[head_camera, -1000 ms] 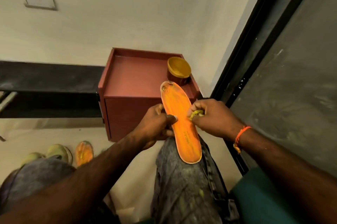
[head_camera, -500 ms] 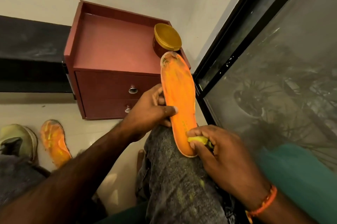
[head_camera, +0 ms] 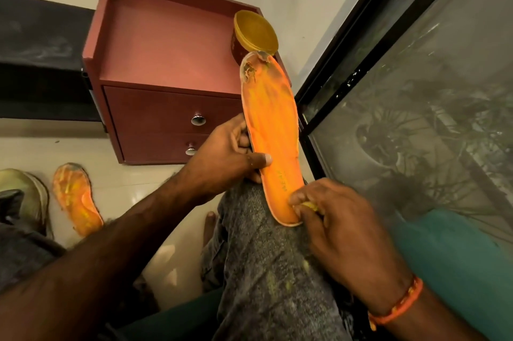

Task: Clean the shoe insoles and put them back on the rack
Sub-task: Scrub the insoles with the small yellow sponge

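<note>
Since a second ago the right hand (head_camera: 341, 232) has slid from mid-insole to the heel of the orange insole (head_camera: 273, 129), pinching a yellow cloth (head_camera: 309, 205). Left hand (head_camera: 224, 157) grips the insole's edge on the knee; second insole (head_camera: 76, 197) lies on the floor near the red drawer cabinet (head_camera: 166, 85).

The right hand (head_camera: 341, 229) has slid down to the insole's (head_camera: 273, 141) heel.

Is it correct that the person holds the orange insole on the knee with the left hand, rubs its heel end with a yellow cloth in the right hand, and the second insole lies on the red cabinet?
Not quite. In the head view the second insole lies on the floor beside a shoe, not on the red cabinet. The rest holds: left hand grips the orange insole, right hand rubs with the yellow cloth.
</note>
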